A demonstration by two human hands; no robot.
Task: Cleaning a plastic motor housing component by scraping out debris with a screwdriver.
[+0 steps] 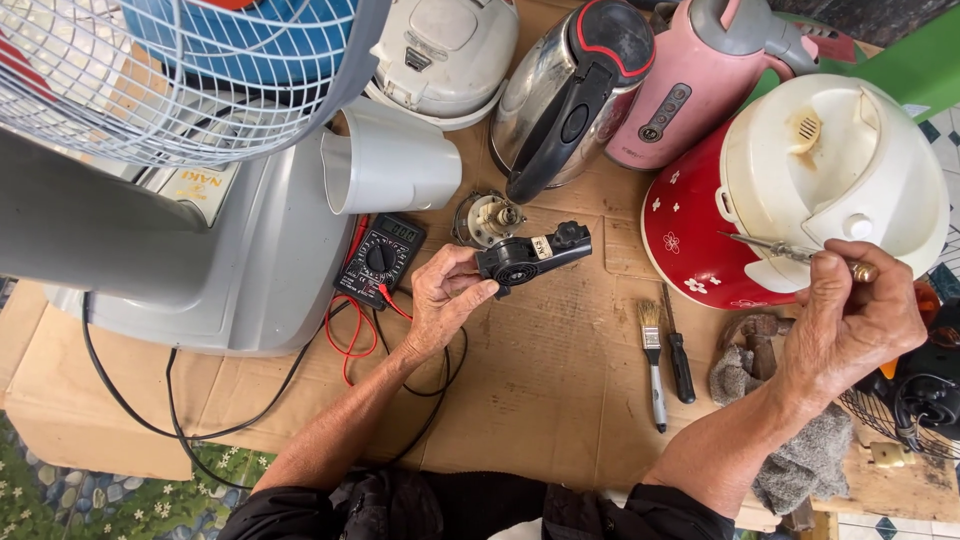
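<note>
My left hand (pixel 447 300) holds a small black plastic part (pixel 531 256) with a round vent, lifted above the cardboard-covered table (pixel 560 390). My right hand (pixel 850 320) grips a thin screwdriver (pixel 790 250) with a yellowish handle, its tip pointing left over a red and cream rice cooker (pixel 800 190). A small motor (pixel 488 217) lies just behind the black part. A black multimeter (pixel 380 259) with red and black leads lies left of my left hand.
A grey fan base (pixel 200 270) with wire guard (pixel 170 80) fills the left. A white cup-shaped cover (pixel 390 160), white cooker (pixel 445 55), steel kettle (pixel 560 95) and pink kettle (pixel 700 80) stand behind. A paintbrush (pixel 652 360), dark screwdriver (pixel 678 355) and grey rag (pixel 800 450) lie between my arms.
</note>
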